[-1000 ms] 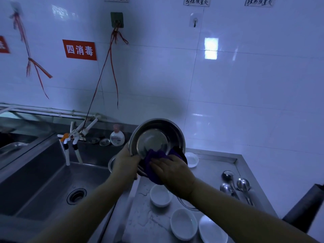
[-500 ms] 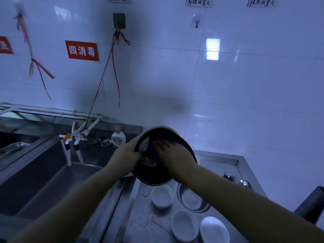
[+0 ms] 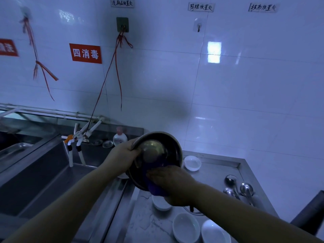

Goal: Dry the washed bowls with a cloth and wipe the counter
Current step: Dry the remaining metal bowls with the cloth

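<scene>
While the two forearms reach in from the bottom edge, the nearest things are three small white bowls [image 3: 186, 227] on the wet steel counter [image 3: 145, 223], still beaded and streaked with water, so that part of the job looks untouched.

Just above them the right hand [image 3: 172, 183] presses a purple cloth [image 3: 154, 187] against the lower inside wall of the steel bowl [image 3: 156, 158], its fingers bent over the wad of fabric. Half a second ago this hand and cloth were spread high across the bowl's opening, covering most of it; now they have slid down to the near rim and the shiny bottom is bare again. I judge that as one sweep of a circular wipe, meaning the inside is close to dry and the outside is likely next.

The left hand [image 3: 122, 157] grips the bowl's left rim, thumb over the edge, holding it tilted up off the counter with the mouth facing the person. That hold has not shifted.

Further back, another white bowl [image 3: 192, 163] sits near the counter's rear, with metal ladles [image 3: 238, 187] lying to the right. To the left lies the sink [image 3: 43, 174], its taps [image 3: 78, 137], and a soap bottle [image 3: 120, 137] on the ledge. Behind everything rises the tiled wall [image 3: 228, 85] with a red sign [image 3: 85, 53].
</scene>
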Demonstrator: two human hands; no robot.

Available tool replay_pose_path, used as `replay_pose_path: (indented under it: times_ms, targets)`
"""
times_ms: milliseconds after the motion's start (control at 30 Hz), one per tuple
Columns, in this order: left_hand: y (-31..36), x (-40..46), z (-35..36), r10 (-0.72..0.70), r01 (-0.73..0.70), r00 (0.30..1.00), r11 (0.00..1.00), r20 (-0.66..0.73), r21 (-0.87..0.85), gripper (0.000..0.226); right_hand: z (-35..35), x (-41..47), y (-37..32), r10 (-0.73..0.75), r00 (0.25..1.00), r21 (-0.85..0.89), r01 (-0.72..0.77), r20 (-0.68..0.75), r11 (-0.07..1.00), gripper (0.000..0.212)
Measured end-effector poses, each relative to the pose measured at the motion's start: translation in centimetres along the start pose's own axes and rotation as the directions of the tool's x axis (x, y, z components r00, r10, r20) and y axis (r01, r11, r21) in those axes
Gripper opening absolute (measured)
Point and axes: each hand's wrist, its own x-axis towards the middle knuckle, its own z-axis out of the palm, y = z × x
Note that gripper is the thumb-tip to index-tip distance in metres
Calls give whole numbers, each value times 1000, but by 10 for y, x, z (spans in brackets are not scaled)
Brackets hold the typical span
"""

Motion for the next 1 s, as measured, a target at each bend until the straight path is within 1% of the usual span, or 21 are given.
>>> replay_pose_path:
  times_ms: [67, 133, 200, 233, 300, 333, 400, 433, 467, 500, 600, 667, 700, 733, 800, 833, 867, 900, 933, 967, 1000]
  targets:
    - [0, 5, -6, -16, 11, 995, 999, 97, 49, 44, 0, -5, 8, -82, 996, -154, 79, -18, 985, 53]
    - [0, 11, -11, -66, 56, 985, 996, 158, 68, 44, -2, -9, 15, -121, 990, -263, 99, -67, 960, 36]
    - [-2, 15, -13, -125, 117, 978, 992, 168, 53, 33, -5, -13, 24, -165, 976, -332, 110, -142, 937, 15]
    - [-4, 17, -13, -143, 138, 976, 990, 167, 38, 26, -7, -15, 28, -185, 965, -345, 111, -188, 932, 11]
    - [-7, 20, -11, -149, 142, 971, 988, 186, 53, 14, -9, -18, 33, -199, 940, -335, 100, -277, 937, 12]
    - [-8, 20, -10, -147, 129, 970, 986, 191, 106, 19, -10, -19, 34, -195, 932, -318, 93, -305, 944, 12]
    - [-12, 17, -6, -129, 80, 983, 939, 128, 334, 47, -12, -22, 34, -152, 932, -269, 63, -328, 961, 9]
    - [-13, 11, -3, -74, 38, 995, 887, 60, 460, 60, -12, -24, 34, -121, 937, -249, 38, -329, 968, 5]
    - [-13, 3, 3, 28, -37, 999, 825, 25, 565, 68, -13, -25, 35, -81, 940, -228, 4, -331, 974, 5]
    - [-12, -6, 9, 148, -149, 987, 757, 54, 636, 69, -13, -27, 36, -35, 941, -201, -35, -337, 979, 10]
    - [-4, -29, 23, 380, -463, 882, 583, 279, 668, 52, -14, -28, 35, 71, 918, -93, -116, -391, 989, 10]
    - [1, -32, 27, 514, -563, 798, 448, 315, 694, 31, -15, -27, 33, 86, 906, -45, -115, -414, 992, 10]
    - [3, -31, 27, 559, -565, 779, 429, 285, 704, 23, -15, -27, 32, 89, 899, -23, -110, -428, 994, 11]
    - [3, -29, 27, 550, -535, 799, 466, 242, 705, 19, -16, -27, 31, 98, 886, 11, -104, -454, 995, 14]
    - [-1, -26, 28, 447, -419, 886, 667, 120, 616, 5, -18, -29, 33, 158, 825, 115, -113, -543, 987, 20]
    - [-4, -26, 29, 357, -337, 932, 785, 66, 520, 4, -18, -31, 34, 209, 777, 175, -129, -594, 976, 24]
    - [-6, -26, 31, 253, -244, 967, 889, 27, 387, 10, -19, -34, 36, 270, 721, 235, -151, -639, 960, 27]
    - [-7, -26, 32, 153, -149, 988, 967, -3, 209, 16, -20, -36, 37, 334, 660, 294, -177, -673, 939, 31]
    - [-7, -27, 34, 62, -62, 998, 998, -22, 15, 19, -19, -37, 37, 395, 604, 348, -201, -692, 916, 33]
    - [-6, -28, 36, -7, 0, 999, 990, -45, -141, 19, -19, -38, 37, 443, 565, 393, -217, -696, 894, 36]
    - [-5, -27, 39, -62, 44, 996, 964, -60, -261, 18, -19, -37, 35, 472, 550, 426, -221, -688, 878, 38]
